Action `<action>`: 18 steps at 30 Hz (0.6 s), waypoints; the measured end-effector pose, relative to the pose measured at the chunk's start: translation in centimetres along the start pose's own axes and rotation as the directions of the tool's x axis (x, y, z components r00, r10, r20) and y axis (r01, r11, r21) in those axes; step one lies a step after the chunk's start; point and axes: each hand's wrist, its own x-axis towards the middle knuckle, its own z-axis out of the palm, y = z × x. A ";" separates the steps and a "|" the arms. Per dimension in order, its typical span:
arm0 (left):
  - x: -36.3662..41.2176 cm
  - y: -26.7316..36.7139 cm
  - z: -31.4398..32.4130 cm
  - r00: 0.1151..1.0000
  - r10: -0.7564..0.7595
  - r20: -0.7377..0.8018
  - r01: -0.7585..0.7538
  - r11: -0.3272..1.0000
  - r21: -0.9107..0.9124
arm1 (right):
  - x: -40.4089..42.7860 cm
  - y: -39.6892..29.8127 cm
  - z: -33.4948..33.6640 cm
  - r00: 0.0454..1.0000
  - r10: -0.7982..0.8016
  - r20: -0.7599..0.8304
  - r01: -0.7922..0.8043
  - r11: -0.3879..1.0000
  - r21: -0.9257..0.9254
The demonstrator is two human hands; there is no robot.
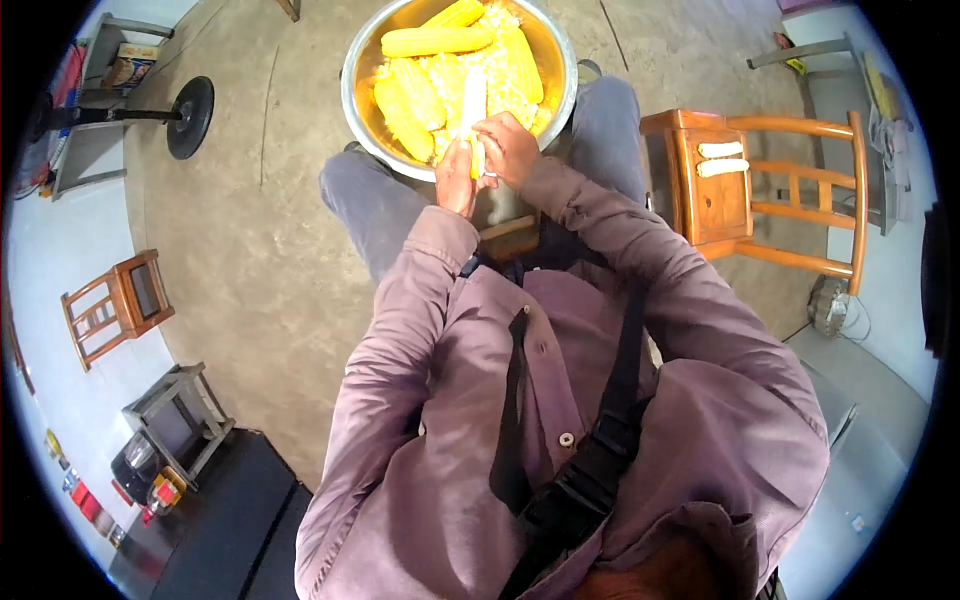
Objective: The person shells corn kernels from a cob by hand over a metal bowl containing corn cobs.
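Both of my hands grip one corn cob (474, 101) over the near side of a metal basin (348, 90). Its far part looks bare and whitish, while yellow kernels remain at the end nearest me. My left hand (454, 178) wraps the cob's near end from the left. From the right, my right hand (511, 148) presses its fingers against the same end. Inside the basin, whole yellow ears of corn (436, 42) lie on a bed of loose kernels (493, 21). The basin sits between my knees; glare washes out some detail there.
To my right stands a wooden chair (712, 202) with two stripped cobs (722, 167) on its seat. A black round-based stand (190, 118) is at left, with a smaller wooden chair (136, 294) by the wall. A grey stool (176, 409) adjoins a dark surface (217, 517).
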 end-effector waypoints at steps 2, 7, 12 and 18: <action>0.8 0.1 1.3 0.999 -0.026 0.029 0.026 1.000 0.014 | -0.2 3.0 -0.5 1.000 -0.005 -0.022 0.005 1.000 0.010; 0.7 0.0 0.2 0.999 0.019 -0.042 -0.012 0.987 0.160 | 1.2 1.1 -1.4 0.998 0.009 0.059 -0.008 1.000 -0.018; 0.4 0.5 0.1 0.998 -0.018 -0.066 0.022 0.997 0.068 | 4.3 -0.2 -1.3 0.987 0.159 -0.012 -0.159 0.987 0.012; -0.6 1.0 0.5 0.999 0.013 -0.037 -0.010 0.996 0.084 | 16.0 9.9 -2.0 0.886 0.327 -0.329 -0.392 0.907 -0.154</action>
